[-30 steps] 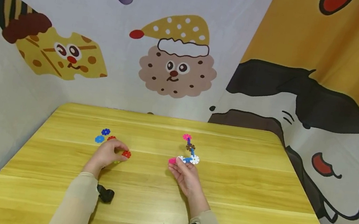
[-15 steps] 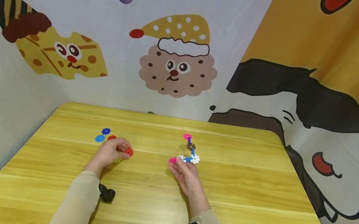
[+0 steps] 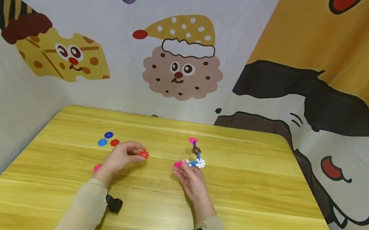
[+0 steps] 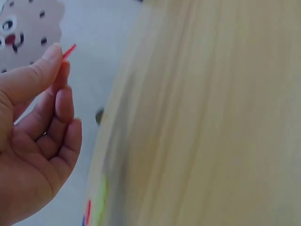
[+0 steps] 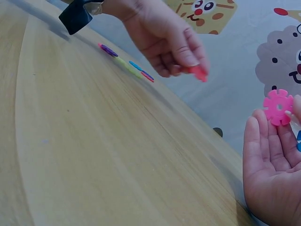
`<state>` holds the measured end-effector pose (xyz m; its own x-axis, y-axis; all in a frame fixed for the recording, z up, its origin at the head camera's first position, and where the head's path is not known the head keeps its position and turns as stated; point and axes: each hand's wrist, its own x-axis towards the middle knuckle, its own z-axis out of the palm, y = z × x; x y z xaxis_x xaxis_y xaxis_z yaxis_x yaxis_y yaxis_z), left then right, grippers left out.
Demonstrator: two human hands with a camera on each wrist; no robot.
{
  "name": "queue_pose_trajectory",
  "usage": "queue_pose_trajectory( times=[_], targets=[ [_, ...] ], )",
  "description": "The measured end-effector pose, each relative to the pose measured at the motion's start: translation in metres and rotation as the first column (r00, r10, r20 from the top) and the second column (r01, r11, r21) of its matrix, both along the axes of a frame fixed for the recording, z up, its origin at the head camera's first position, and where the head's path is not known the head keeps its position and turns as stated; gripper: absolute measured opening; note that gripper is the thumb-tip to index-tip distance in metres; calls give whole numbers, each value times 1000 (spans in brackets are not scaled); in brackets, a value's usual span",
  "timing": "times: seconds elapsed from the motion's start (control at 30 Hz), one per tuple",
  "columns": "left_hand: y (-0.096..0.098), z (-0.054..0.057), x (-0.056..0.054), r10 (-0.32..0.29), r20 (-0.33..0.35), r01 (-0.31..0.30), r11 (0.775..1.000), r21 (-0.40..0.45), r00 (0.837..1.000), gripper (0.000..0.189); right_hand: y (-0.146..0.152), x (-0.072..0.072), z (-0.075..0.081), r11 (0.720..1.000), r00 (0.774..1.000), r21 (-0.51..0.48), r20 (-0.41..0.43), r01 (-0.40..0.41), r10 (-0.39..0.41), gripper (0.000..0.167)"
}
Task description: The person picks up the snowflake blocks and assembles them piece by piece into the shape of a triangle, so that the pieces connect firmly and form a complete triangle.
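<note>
Thumb and fingers of my left hand [image 3: 121, 158] pinch a red snowflake disc [image 3: 144, 154], held above the table. In the left wrist view this disc [image 4: 69, 51] shows edge-on at the fingertips. My right hand [image 3: 193, 185] grips the near end of a bent chain of linked snowflake discs. Along the chain are a white disc [image 3: 200, 163], a brown disc [image 3: 195, 150] and a pink disc [image 3: 192, 140] at its far tip, with blue discs between. Another pink disc [image 5: 278, 107] sticks out by the right fingers. A gap separates the two hands.
Loose on the wooden table [image 3: 248, 187] at left lie a dark blue disc [image 3: 109, 135], a light blue disc [image 3: 102, 142] and another red disc [image 3: 115, 142]. A pink disc [image 3: 97, 167] is partly covered by the left wrist. A yellow-green disc [image 4: 101, 200] shows in the left wrist view.
My left hand has carried the red disc to the right and slightly away, nearer the chain. The pink disc by the left wrist has come into view. The right hand stays in place.
</note>
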<state>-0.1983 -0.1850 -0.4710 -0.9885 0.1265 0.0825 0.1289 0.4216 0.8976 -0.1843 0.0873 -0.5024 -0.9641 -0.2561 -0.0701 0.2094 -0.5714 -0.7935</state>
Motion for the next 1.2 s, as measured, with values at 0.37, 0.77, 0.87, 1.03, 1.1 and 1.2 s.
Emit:
queue_pose_trajectory(
  times=[0.37,0.77,0.87,1.03,1.1,1.2],
  targets=[
    [55,9,11,-170,-54,177,971,158,984,29,0,-1,-1,1000,1000,10,-10,-7,7,29],
    [74,7,12,-215,-58,222,952,210,975,28,1,-1,-3,1000,1000,0,-19,-21,21,26],
    [76,4,10,-214,-51,220,954,204,975,27,1,-1,-3,1000,999,-2,-19,-28,28,27],
    [78,2,10,-203,-43,207,951,231,978,25,2,0,-4,999,999,-23,-33,-42,41,29],
    [79,2,11,-193,-44,198,949,244,980,25,2,1,-3,998,998,-39,-41,-51,50,30],
    [80,0,12,-181,-49,188,947,262,982,25,3,1,-3,995,997,-66,-42,-70,67,31]
  ],
)
